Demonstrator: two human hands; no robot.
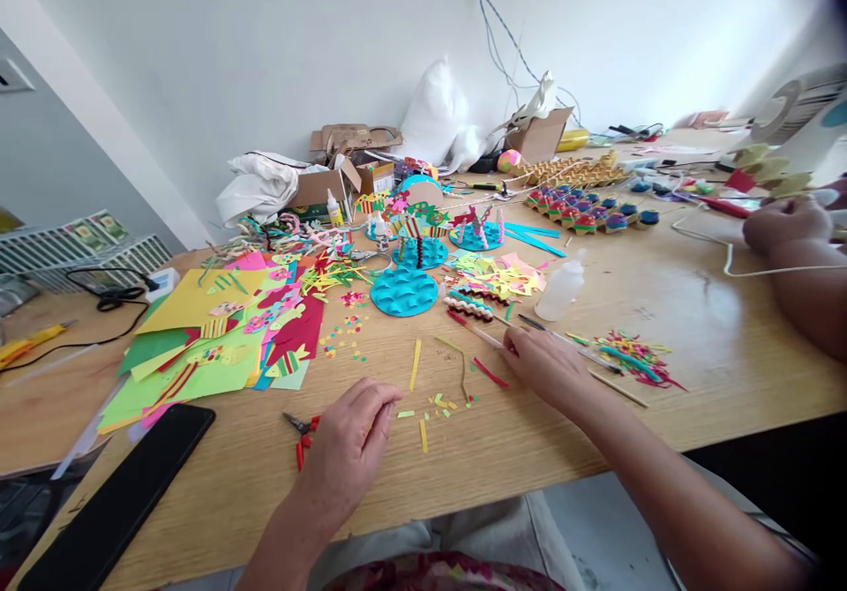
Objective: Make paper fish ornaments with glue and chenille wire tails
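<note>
My right hand (546,363) reaches low over the table, its fingertips closed at the end of a thin red-and-white pen (473,328). A dark-tipped brush (599,359) and a wooden stick (618,389) lie beside that hand. My left hand (354,441) rests near the front edge with its fingers curled together; whatever they hold, if anything, is hidden. Red-handled scissors (303,432) lie partly behind the left wrist. Between the hands are a yellow paper strip (416,365), a red strip (490,372) and small yellow paper bits (442,404).
Coloured paper sheets (191,370) and a black phone (123,494) lie at left. Blue scalloped discs (403,292) stand mid-table, near a translucent bottle (559,289). Painted egg-carton cups (588,210) sit behind. Another person's hand (787,225) is at right.
</note>
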